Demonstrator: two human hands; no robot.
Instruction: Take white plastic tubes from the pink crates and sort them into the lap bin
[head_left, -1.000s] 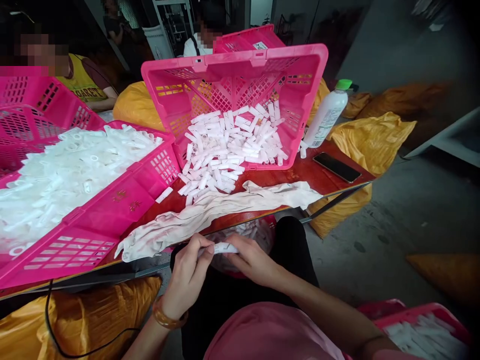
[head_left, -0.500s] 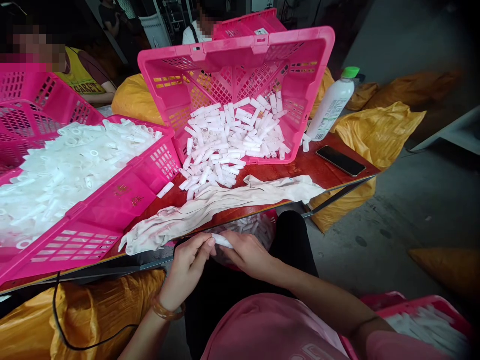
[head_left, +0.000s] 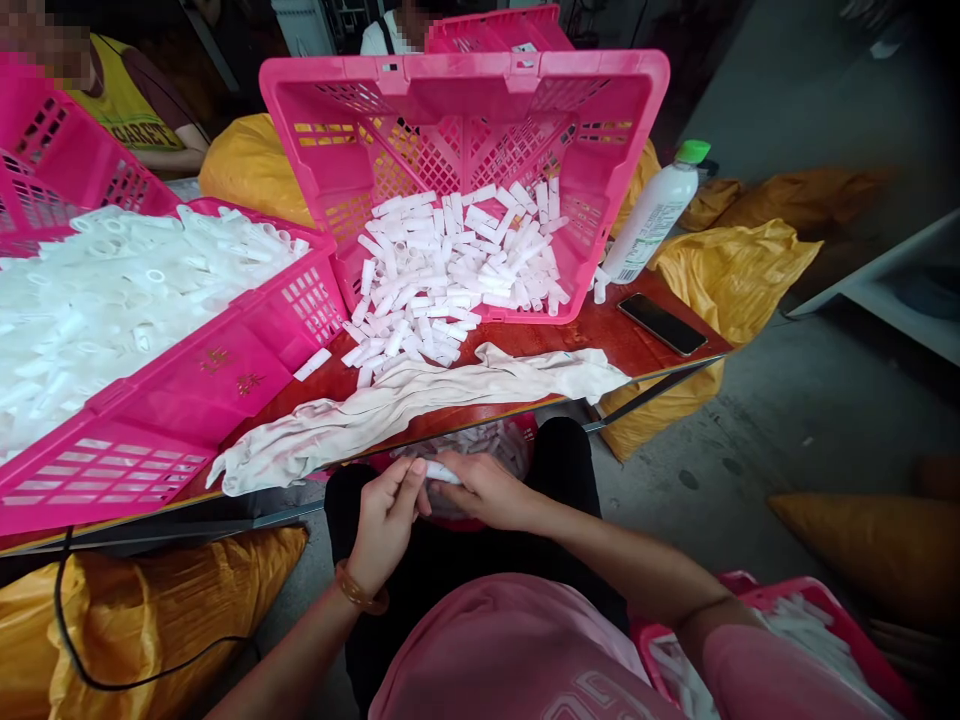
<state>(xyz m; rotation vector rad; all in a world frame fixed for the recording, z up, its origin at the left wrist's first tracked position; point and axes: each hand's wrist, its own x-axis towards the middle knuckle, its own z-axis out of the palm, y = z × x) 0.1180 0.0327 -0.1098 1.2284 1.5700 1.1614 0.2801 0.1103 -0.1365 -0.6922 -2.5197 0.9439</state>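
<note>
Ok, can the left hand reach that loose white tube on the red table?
Probably yes: only a low, crumpled cream cloth lies between the left hand and the tube.

A loose pink short-sleeved T-shirt [head_left: 510,650] with pale lettering [head_left: 592,695] low on the front, and a matching pink sleeve [head_left: 757,680] on the right upper arm. Below it, black trousers [head_left: 465,560] of plain matte cloth. On the left wrist [head_left: 352,585], a glossy amber-gold bangle [head_left: 361,593]; on the right wrist [head_left: 675,612], a thin dark cord bracelet [head_left: 699,608].
</note>
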